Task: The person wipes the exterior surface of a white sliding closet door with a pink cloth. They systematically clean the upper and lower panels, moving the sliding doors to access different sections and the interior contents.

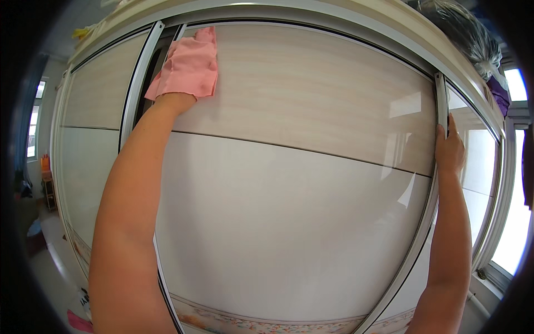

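Note:
A pink cloth [192, 62] covers my left hand [177, 102], which presses it against the upper left corner of a wardrobe's sliding door panel [292, 92]. The fingers are hidden under the cloth. My right hand [450, 144] is at the metal frame [441, 100] on the panel's right edge, its fingers around or against the frame; how firmly cannot be told. The panel is glossy, beige above and white below, with a patterned band along its bottom. To the left of the cloth a narrow dark gap shows between this door and the left door [91, 167].
A clear plastic bag [467, 37] and a purple item [498, 96] lie on top of the wardrobe at the right. Bright windows [513, 200] stand at the far right. At lower left are the floor [54, 267] and a pink item [79, 322].

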The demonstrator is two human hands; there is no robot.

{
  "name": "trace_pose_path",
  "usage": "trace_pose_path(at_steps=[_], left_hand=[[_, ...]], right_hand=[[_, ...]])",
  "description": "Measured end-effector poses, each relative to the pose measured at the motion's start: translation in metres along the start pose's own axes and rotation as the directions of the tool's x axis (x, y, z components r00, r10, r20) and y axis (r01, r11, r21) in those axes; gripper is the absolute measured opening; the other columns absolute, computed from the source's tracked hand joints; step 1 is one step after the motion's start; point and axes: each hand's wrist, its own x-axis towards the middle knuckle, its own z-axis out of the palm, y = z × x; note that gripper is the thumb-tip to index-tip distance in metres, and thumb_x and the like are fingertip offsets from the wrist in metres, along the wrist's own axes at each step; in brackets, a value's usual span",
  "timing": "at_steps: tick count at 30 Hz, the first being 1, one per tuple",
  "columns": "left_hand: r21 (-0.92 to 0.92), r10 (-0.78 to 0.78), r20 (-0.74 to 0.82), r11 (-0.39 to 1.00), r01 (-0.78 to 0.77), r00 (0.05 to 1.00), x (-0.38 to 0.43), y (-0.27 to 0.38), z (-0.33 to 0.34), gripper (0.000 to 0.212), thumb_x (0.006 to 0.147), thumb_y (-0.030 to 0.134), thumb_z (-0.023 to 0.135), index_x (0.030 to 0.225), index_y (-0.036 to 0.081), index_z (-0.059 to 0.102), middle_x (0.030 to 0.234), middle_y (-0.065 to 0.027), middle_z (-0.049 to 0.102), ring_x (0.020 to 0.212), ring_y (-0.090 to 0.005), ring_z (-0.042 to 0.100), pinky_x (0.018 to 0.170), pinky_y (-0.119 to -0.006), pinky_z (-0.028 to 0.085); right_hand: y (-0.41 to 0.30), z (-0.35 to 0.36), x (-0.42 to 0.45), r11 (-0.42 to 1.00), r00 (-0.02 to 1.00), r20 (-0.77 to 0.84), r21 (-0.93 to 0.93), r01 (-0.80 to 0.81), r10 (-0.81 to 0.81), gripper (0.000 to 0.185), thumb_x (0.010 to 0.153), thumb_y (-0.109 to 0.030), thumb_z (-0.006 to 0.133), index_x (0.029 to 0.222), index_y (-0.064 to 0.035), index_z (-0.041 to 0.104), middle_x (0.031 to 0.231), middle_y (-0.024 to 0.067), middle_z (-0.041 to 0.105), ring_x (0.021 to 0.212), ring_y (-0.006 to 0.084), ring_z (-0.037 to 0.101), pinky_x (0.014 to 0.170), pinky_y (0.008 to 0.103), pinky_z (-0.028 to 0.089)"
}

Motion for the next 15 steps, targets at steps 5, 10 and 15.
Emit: trace_pose_path(at_steps=[5, 10, 15], left_hand=[[-0.076, -0.331, 0.381, 0.919, 0.386, 0.863, 0.023, 0.009, -0.01, 0.035, 0.083, 0.015, 0.056, 0.114, -0.001, 0.05, 0.096, -0.0094, 0.068, 0.091, -0.0256, 0.068, 0.066, -0.037, 0.053], [-0.41, -0.36, 0.428, 0.74, 0.533, 0.829, 0.033, 0.058, -0.081, 0.038, 0.075, 0.019, 0.057, 0.112, 0.013, 0.053, 0.098, -0.004, 0.066, 0.082, -0.0257, 0.067, 0.064, -0.038, 0.051], [-0.573, -0.019, 0.061, 0.818, 0.051, 0.998, 0.021, 0.068, -0.066, 0.046, 0.082, 0.02, 0.053, 0.127, 0.016, 0.048, 0.11, -0.0053, 0.063, 0.097, -0.0263, 0.063, 0.076, -0.037, 0.051]], right_hand=[[0.003, 0.003, -0.003, 1.0, 0.999, -0.028, 0.015, 0.019, -0.018, 0.051, 0.096, -0.044, 0.048, 0.144, -0.0271, 0.043, 0.116, 0.0136, 0.067, 0.104, 0.0342, 0.064, 0.088, 0.0455, 0.051], [-0.006, 0.001, -0.008, 1.0, 1.0, 0.026, 0.005, -0.014, 0.014, 0.051, 0.096, -0.044, 0.048, 0.144, -0.026, 0.044, 0.117, 0.0135, 0.067, 0.105, 0.0339, 0.064, 0.089, 0.0452, 0.051], [0.006, 0.007, -0.003, 0.999, 1.0, -0.024, 0.037, 0.011, -0.01, 0.05, 0.097, -0.043, 0.048, 0.144, -0.0257, 0.045, 0.121, 0.013, 0.066, 0.109, 0.0341, 0.063, 0.092, 0.045, 0.05]])
